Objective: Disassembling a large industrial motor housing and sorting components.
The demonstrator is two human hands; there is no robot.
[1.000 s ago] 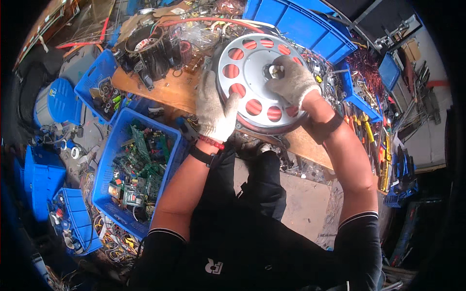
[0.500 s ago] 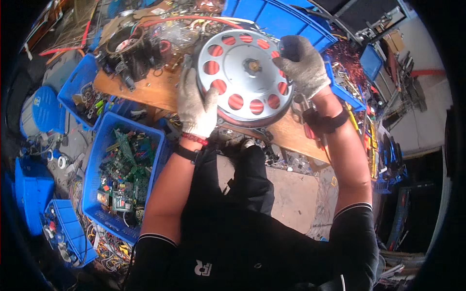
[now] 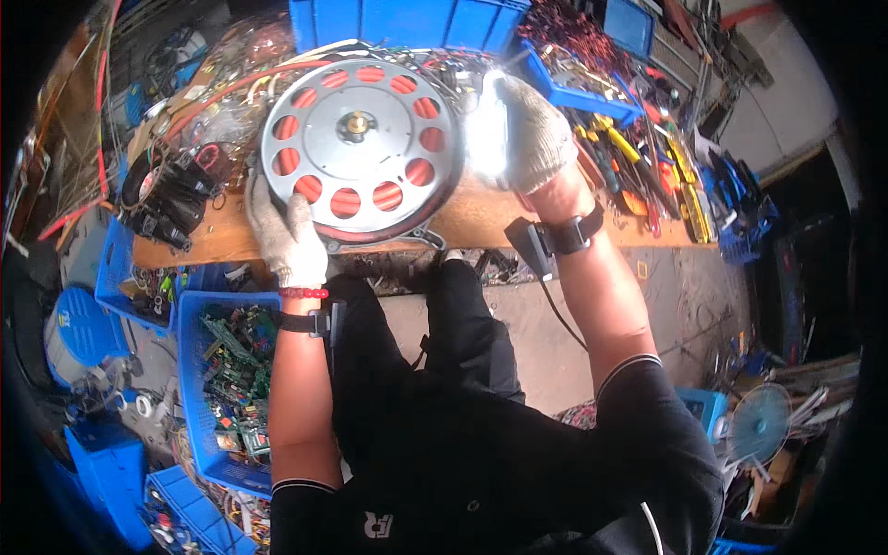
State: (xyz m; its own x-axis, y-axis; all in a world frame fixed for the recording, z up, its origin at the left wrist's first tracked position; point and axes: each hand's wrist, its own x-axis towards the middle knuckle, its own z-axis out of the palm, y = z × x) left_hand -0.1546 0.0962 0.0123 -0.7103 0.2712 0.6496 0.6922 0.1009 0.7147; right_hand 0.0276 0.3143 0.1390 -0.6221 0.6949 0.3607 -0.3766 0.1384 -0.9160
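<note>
A round metal hose reel (image 3: 319, 120) with a ring of holes rests on the wooden bench, red hose showing through the holes. At its hub sits a brass-coloured fitting (image 3: 357, 122). My gloved left hand (image 3: 289, 239) grips the reel's lower left rim, thumb in front and fingers mostly hidden behind. To the right of the reel and apart from it, my gloved right hand (image 3: 538, 139) is curled at a bright, glaring object (image 3: 488, 128). Glare hides that object's kind and my right fingertips.
Screwdrivers and pliers with yellow handles (image 3: 629, 153) lie at the bench's right. Black cylindrical parts (image 3: 171, 208) stand at its left. A blue crate of green circuit boards (image 3: 191, 388) is below left. Blue bins (image 3: 407, 23) line the back.
My view has shifted, so the reel appears farther left. My right hand has come away from the reel's front to its right side, where bright glare now shows. My left hand keeps its hold.
</note>
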